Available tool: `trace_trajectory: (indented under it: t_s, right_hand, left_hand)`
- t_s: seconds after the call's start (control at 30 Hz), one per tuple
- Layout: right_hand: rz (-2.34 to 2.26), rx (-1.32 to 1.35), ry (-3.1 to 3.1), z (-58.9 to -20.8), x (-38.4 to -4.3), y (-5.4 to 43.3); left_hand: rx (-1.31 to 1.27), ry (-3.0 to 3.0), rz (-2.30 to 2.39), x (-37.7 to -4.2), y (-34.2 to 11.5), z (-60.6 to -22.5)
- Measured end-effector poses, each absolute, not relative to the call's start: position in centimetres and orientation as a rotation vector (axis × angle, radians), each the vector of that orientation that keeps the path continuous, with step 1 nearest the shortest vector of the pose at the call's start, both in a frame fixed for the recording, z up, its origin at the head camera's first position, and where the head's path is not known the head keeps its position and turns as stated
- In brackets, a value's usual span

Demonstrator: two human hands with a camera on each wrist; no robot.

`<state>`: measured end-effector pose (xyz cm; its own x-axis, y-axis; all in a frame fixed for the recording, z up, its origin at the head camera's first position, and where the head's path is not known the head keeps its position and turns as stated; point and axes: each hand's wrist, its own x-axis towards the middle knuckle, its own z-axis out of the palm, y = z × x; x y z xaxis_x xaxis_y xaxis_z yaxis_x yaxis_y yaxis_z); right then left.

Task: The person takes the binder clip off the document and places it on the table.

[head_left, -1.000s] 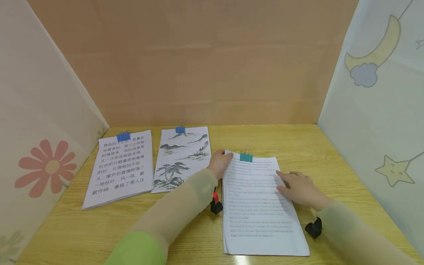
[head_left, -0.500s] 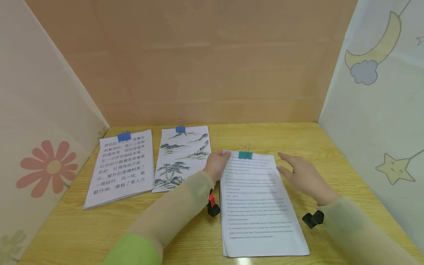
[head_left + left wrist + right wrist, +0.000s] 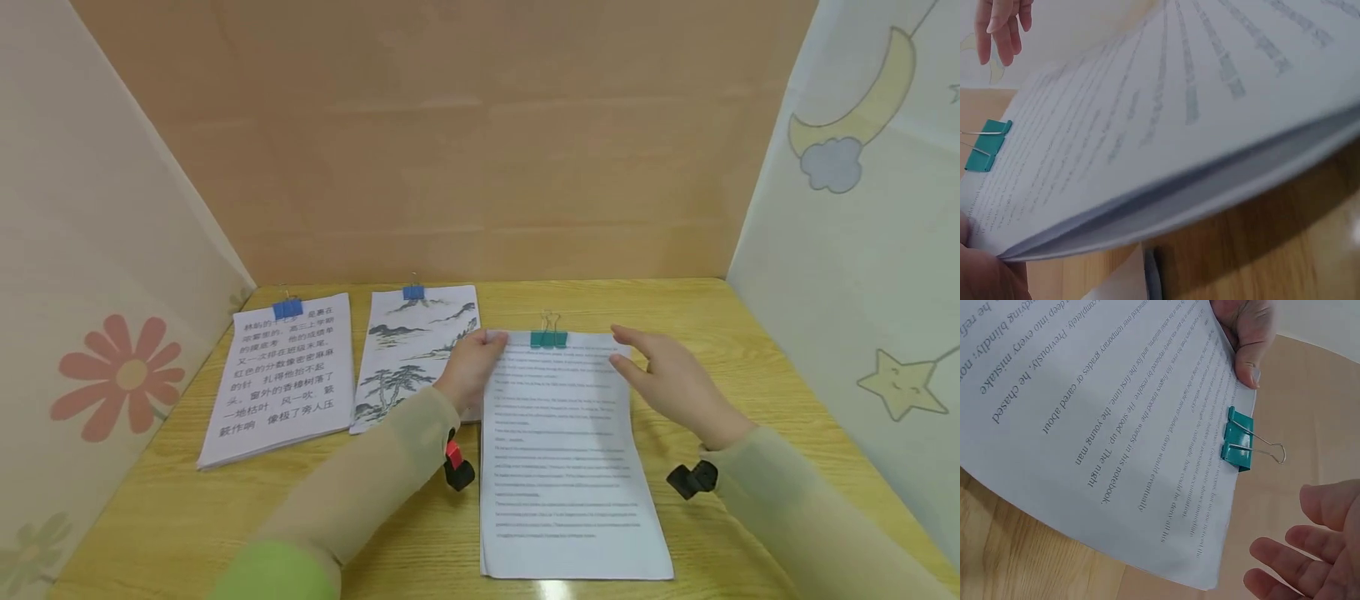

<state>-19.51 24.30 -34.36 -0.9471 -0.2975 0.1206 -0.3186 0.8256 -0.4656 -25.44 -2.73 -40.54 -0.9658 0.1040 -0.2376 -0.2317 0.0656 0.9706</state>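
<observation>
My left hand [image 3: 472, 364] pinches the top left corner of a stack of printed paper [image 3: 566, 467], thumb on the upper face. A teal binder clip [image 3: 548, 339] bites the middle of the top edge, its wire handles standing up. In the left wrist view the stack's side edge [image 3: 1179, 187] is raised over the wood, with a gap between sheets. My right hand [image 3: 678, 379] hovers beside the top right corner, thumb and fingers spread. The right wrist view shows these fingers [image 3: 1297, 562] apart from the paper and holding nothing.
On the left of the wooden table [image 3: 420, 517] lie a stack of large-print Chinese text [image 3: 288, 383] and a stack with an ink landscape [image 3: 416, 350], each with a blue clip. My left forearm passes close to the landscape stack. Walls stand at the back and both sides.
My left hand has shifted the clipped stack a little leftward and raised its top end. My right hand has come off the stack's right edge and moved up beside the top corner.
</observation>
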Motion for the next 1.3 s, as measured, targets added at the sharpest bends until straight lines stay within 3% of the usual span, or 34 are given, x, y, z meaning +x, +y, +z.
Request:
trace_trajectory:
  t_s: [0.27, 0.6, 1.3]
  right_hand:
    - [0.802, 0.58, -2.89, -33.5, -19.5, 23.0]
    - [0.794, 0.658, -2.846, -32.1, -20.0, 21.3]
    - [1.107, 0.85, -3.232, -26.7, -25.7, 13.7]
  left_hand:
    - [0.039, 2.014, 2.187, -25.2, -5.0, -40.3]
    - [0.049, 1.994, 2.262, -24.2, -7.2, -38.5]
    - [0.025, 1.984, 2.339, -21.6, -9.7, -36.6]
